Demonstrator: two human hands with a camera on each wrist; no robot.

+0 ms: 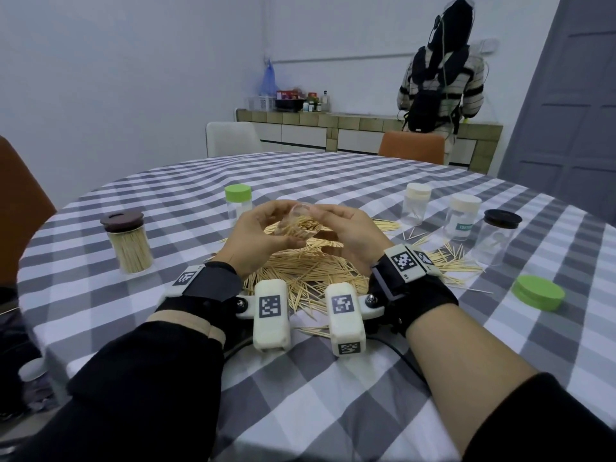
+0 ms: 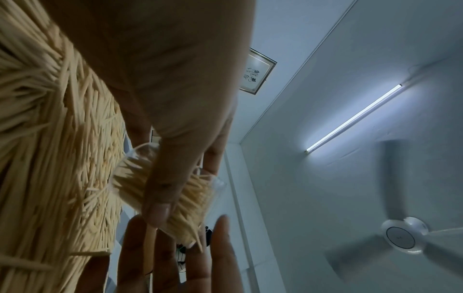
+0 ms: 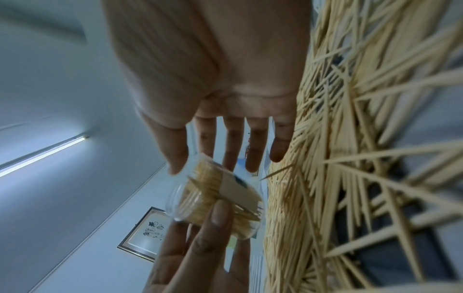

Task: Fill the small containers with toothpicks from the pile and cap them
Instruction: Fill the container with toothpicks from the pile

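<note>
Left hand (image 1: 258, 236) grips clear jar (image 1: 297, 225) of toothpicks, tilted above the pile (image 1: 300, 275). Right hand (image 1: 350, 233) fingers straight, touching jar's far side; contact partly hidden. Jar blurred in wrist views. Green lid (image 1: 537, 292) lies well right.

The person wears a black long-sleeved top; the left black sleeve (image 1: 140, 371) ends in a tan cuff (image 1: 186, 323), while the right sleeve (image 1: 546, 425) is pushed up the forearm. Next to that cuff, a black wrist strap (image 1: 210, 285) carries a white rounded camera housing (image 1: 270, 315) with a black square-pattern tag. A matching black strap (image 1: 413, 295), white housing (image 1: 345, 320) and tagged white block (image 1: 405, 261) sit on the right wrist, with a black cable (image 1: 405, 356) trailing.
</note>
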